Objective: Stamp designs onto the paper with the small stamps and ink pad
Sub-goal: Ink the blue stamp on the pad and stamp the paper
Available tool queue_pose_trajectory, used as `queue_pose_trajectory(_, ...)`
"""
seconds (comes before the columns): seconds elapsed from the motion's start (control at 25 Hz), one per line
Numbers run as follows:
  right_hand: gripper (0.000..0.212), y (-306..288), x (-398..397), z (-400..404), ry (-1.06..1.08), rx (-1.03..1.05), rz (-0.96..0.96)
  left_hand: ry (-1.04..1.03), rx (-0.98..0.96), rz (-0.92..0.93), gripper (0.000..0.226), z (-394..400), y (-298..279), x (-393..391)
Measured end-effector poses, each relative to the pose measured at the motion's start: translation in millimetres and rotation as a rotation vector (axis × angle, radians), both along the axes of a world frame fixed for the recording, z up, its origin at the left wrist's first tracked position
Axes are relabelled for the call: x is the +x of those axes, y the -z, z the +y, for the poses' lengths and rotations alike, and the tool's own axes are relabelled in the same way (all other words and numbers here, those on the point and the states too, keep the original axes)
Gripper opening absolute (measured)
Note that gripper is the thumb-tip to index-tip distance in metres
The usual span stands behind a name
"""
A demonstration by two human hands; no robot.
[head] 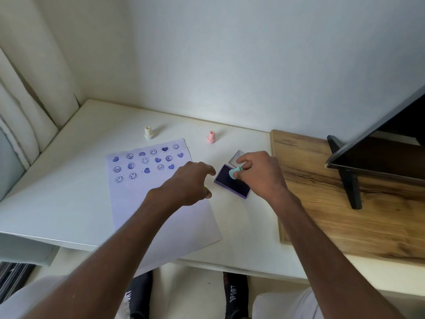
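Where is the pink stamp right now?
In the head view, the pink stamp stands upright on the white desk, beyond the paper's far right corner and behind the ink pad, right of the white stamp.

Right grip (257, 171) pinching; left grip (190, 183) hovering, fingers loosely curled.

A single wide-angle view, worn on the person's head, looks forward and steeply down over both outstretched forearms onto the flat white desk (69, 192). It sits close enough that the arms fill the lower half of the frame. The fingers (241, 160) of the right hand (259, 173) lie just right of centre; beyond them the view takes in the pale wall, and nearer than them the person's lap and dark socks. Straight edges bow toward the frame's borders.
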State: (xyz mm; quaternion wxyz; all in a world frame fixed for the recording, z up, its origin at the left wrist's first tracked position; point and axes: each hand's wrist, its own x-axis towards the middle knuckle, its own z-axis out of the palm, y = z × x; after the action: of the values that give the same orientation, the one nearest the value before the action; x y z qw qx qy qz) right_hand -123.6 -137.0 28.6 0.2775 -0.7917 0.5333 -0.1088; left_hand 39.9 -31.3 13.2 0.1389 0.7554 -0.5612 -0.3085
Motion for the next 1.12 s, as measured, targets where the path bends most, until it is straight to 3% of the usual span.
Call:
queue_pose_trajectory(0.24, 0.029, -3.8, 6.8, 8.0, -0.015, -0.084, 0.076, 0.029, 0.0, -0.005, 0.062, -0.1, 5.0, 1.7)
queue_pose_trajectory(0.48, 0.041, 4.3, 15.3, 20.7, -0.109, -0.161, 0.248, 0.03, -0.004, -0.012, 0.061, -0.1, 7.4, 3.9)
queue_pose_trajectory(0.68, 0.034, 5.0, 19.3, 20.7, -0.062, -0.159, 0.224, 0.028, 0.011, -0.031, 0.061, -0.4, 12.3, 4.0)
queue_pose_trajectory(0.84, 0.034, -1.8, 15.1, 6.7, 0.065, 0.042, 0.054, 0.018, 0.006, -0.05, 0.06, -1.2, 13.3, 1.3)
queue_pose_trajectory(1.04, 0.032, 9.1, 19.3, 24.7, -0.028, -0.132, 0.151, -0.003, 0.007, -0.053, 0.06, -2.8, 13.1, 0.1)
queue_pose_trajectory(1.12, 0.029, 5.4, 15.3, 13.9, 0.051, 0.008, 0.068, -0.012, 0.01, -0.057, 0.06, -2.5, 13.1, -0.4)
